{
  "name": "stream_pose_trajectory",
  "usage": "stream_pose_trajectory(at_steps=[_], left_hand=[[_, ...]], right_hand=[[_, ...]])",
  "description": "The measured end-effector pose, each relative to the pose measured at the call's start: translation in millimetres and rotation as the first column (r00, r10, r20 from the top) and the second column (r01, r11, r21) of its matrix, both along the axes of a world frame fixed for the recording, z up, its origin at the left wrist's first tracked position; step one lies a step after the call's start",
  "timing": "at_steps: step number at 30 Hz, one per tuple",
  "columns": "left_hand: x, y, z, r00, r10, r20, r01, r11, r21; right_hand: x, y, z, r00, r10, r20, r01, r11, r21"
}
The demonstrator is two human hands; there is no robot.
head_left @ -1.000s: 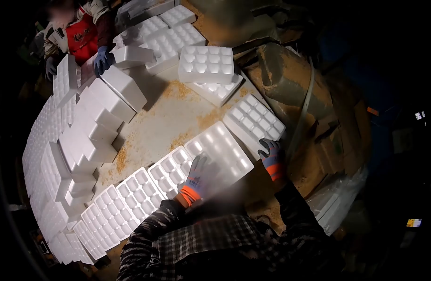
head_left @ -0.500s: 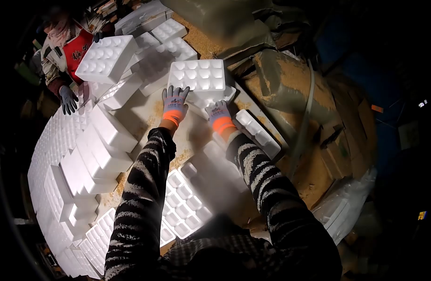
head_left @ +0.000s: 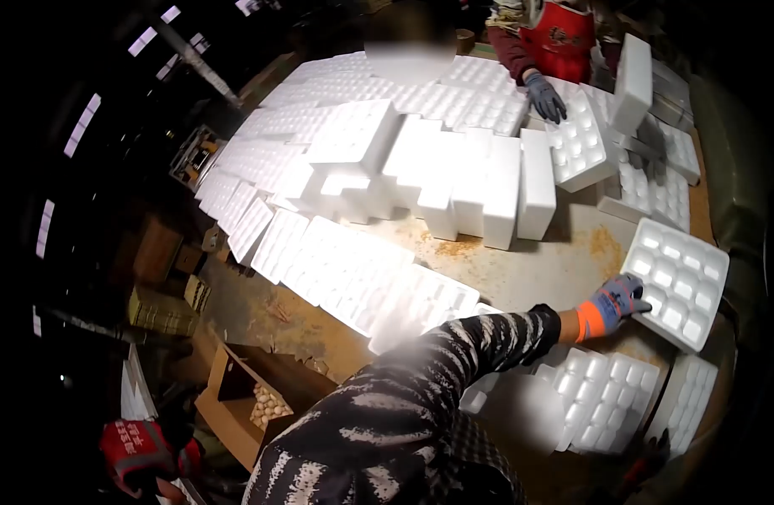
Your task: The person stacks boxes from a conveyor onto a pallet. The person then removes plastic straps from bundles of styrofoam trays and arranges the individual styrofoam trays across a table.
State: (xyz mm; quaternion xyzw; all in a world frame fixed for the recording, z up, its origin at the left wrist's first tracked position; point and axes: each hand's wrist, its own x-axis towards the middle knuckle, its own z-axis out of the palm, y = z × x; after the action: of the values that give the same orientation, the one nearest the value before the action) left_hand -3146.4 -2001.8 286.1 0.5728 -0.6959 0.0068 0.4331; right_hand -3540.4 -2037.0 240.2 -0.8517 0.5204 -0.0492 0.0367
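Observation:
My left hand [head_left: 612,306], in a grey glove with an orange cuff, grips the left edge of a white foam tray [head_left: 678,284] with rows of round-cornered hollows. The tray is tilted, its hollows facing me. Below it, another foam tray [head_left: 691,396] stands at the lower right. Against that tray's lower edge is my right hand [head_left: 654,454], deep in shadow, with its fingers too dark to make out. More hollowed trays [head_left: 610,400] lie left of it, partly blurred.
Stacked foam trays [head_left: 467,181] cross the table [head_left: 505,278], which has yellowish crumbs on it. A co-worker's gloved hand [head_left: 545,97] is near a tilted tray [head_left: 580,143]. An open carton [head_left: 235,404] with round pale items and a person in red [head_left: 143,454] are lower left.
The view has swung left. My left hand now holds a tray by its edge, and that tray is tilted up. My right hand has moved down into shadow. The co-worker's tray has moved.

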Motion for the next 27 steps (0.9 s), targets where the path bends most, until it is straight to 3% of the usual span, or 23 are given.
stream_pose_trajectory(at_steps=[4,6,8,10,11,12,13,15,17,18,19,21,22,23,24,26,27], left_hand=[[-5.3,69.5,-4.2,0.996,-0.084,-0.043,0.090,0.984,0.155],[0.9,93.8,-12.9,0.997,-0.051,0.063,0.048,0.998,0.043],[19.2,123.3,9.1,0.992,-0.111,0.053,0.109,0.993,0.043],[31.3,140.0,14.1,0.994,-0.107,0.015,0.103,0.981,0.165],[33.6,140.3,11.7,0.993,-0.031,0.111,0.019,0.994,0.104],[38.9,133.9,-13.4,0.982,-0.046,0.183,-0.019,0.941,0.337],[38.7,145.0,28.9,0.980,-0.037,0.194,-0.048,0.908,0.416],[37.4,139.8,6.5,0.974,0.000,0.225,-0.077,0.940,0.332],[40.4,132.1,-1.6,0.978,-0.023,0.208,-0.043,0.951,0.307],[44.7,133.9,9.7,0.975,-0.053,0.215,-0.022,0.942,0.334],[46.1,131.2,15.3,0.970,-0.076,0.232,-0.014,0.931,0.364],[42.1,124.2,15.3,0.948,-0.123,0.292,0.012,0.935,0.355],[41.1,123.5,14.6,0.934,-0.146,0.325,0.021,0.933,0.358],[38.9,124.1,12.9,0.943,-0.133,0.305,0.042,0.957,0.288],[40.7,120.7,14.3,0.942,-0.166,0.292,0.063,0.942,0.329],[46.7,111.5,20.0,0.939,-0.234,0.253,0.115,0.905,0.409],[52.0,106.4,32.6,0.948,-0.150,0.280,0.049,0.941,0.336]], right_hand=[[-22.1,36.5,-12.8,0.995,-0.097,0.000,0.096,0.990,0.100],[-36.1,50.5,-19.6,0.992,-0.126,0.031,0.120,0.982,0.144],[-54.3,65.9,-23.1,0.985,-0.156,0.076,0.139,0.972,0.189],[-80.3,82.8,-25.5,0.972,-0.202,0.117,0.173,0.959,0.224],[-90.9,94.4,-23.2,0.966,-0.225,0.129,0.190,0.952,0.239],[-95.4,103.7,-21.1,0.960,-0.247,0.132,0.209,0.945,0.252],[-95.5,108.6,-20.4,0.955,-0.262,0.141,0.218,0.939,0.267],[-90.6,110.6,-19.5,0.947,-0.286,0.148,0.229,0.922,0.313],[-71.0,100.4,-9.3,0.964,-0.263,0.034,0.243,0.926,0.287],[-50.2,95.2,19.4,0.955,-0.253,-0.155,0.285,0.928,0.240],[-27.9,94.3,39.6,0.999,-0.035,0.009,0.036,0.981,-0.188],[48.5,93.3,102.2,0.957,0.060,0.285,-0.018,0.989,-0.149],[78.1,93.4,128.2,0.939,0.226,0.259,-0.200,0.972,-0.122],[106.7,92.9,143.6,0.927,0.304,0.221,-0.305,0.952,-0.033],[131.0,90.5,148.5,0.916,0.368,0.157,-0.378,0.925,0.031],[147.4,71.6,109.1,0.868,0.496,-0.005,-0.496,0.868,-0.013],[151.1,62.6,100.7,0.883,0.468,0.029,-0.468,0.884,0.002]])
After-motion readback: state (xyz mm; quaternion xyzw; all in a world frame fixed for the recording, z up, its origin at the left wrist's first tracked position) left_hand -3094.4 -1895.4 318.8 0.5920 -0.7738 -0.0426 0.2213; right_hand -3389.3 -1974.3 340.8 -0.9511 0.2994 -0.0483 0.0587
